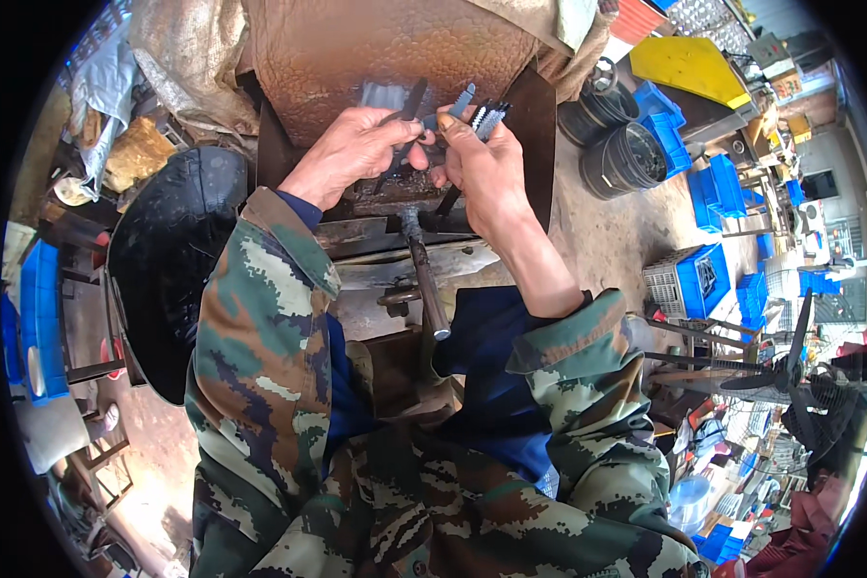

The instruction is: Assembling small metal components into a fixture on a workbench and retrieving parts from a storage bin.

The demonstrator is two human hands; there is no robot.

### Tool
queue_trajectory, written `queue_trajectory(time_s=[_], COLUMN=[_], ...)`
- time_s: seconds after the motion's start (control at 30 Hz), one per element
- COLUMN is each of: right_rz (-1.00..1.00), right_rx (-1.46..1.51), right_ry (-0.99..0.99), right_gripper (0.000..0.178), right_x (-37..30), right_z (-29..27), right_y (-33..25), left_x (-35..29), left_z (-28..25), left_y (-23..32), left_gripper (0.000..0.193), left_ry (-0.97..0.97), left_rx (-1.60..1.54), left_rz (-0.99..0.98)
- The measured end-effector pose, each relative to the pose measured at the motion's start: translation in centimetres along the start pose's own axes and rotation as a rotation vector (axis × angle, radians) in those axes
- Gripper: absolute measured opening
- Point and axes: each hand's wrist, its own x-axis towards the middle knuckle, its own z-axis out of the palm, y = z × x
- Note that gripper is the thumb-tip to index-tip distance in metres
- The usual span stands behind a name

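At the upper middle, my left hand (pixel 347 149) is closed, pinching a dark flat metal blade (pixel 416 98) that sticks up past its fingertips. Close beside it, my right hand (pixel 491 178) is closed around several narrow metal blades (pixel 491 118), which fan out above the thumb. A single blue-grey blade (pixel 463 98) stands apart from that bunch, next to the right thumb. The fingertips of both hands nearly meet over a dark metal trough. Both palms are hidden, so the lower ends of the blades show only in part.
A rusty brown guard (pixel 385 43) rises behind my hands. Below them, a metal rod (pixel 426 275) points toward me. A black padded cover (pixel 178 270) stands left. Black buckets (pixel 621 159), blue crates (pixel 701 275) and a black fan (pixel 790 371) are on the right.
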Motion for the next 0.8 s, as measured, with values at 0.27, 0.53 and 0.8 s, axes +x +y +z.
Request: queue_trajectory(time_s=[0.27,0.53,0.8], right_rz=[0.024,0.061,0.122], right_rx=[-0.087,0.008,0.152], right_ry=[0.039,-0.012,0.092], right_gripper=[0.013,0.015,0.018], right_x=[-0.4,-0.4,-0.7], right_z=[-0.9,-2.7,-3.3], right_y=[-0.2,0.1,-1.5], left_x=[2.2,3.7,3.1], left_z=[-4.1,-6.0,-5.5], left_y=[-4.7,-8.6,-8.2], left_gripper=[0.027,0.017,0.030], left_ry=[0.221,0.016,0.002], left_rx=[0.134,0.343,0.380], left_rz=[-0.021,-0.088,0.073])
